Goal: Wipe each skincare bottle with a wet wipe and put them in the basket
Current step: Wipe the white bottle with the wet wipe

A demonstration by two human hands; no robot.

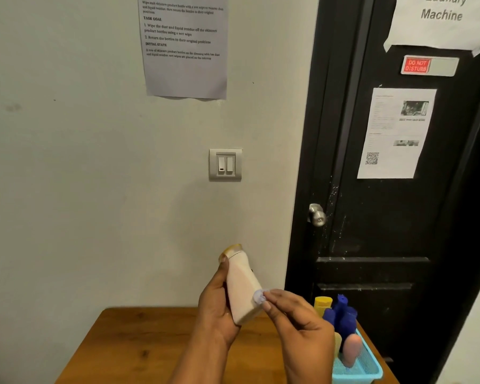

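At lower centre, the left hand [216, 303] is curling round a tilted pale bottle [243, 286] while the right hand [299, 325] is pinching a small wet wipe [258, 296] against its side. Wiping seems to be underway. Next, the bottle is probably needing a free spot in the crowded blue basket [372, 367], lower right.

Basket [372, 368] on table [139, 345], right of held bottle [243, 289]

Head-worn view, facing wall [94, 189], tilted down; table [150, 345] seemingly close below
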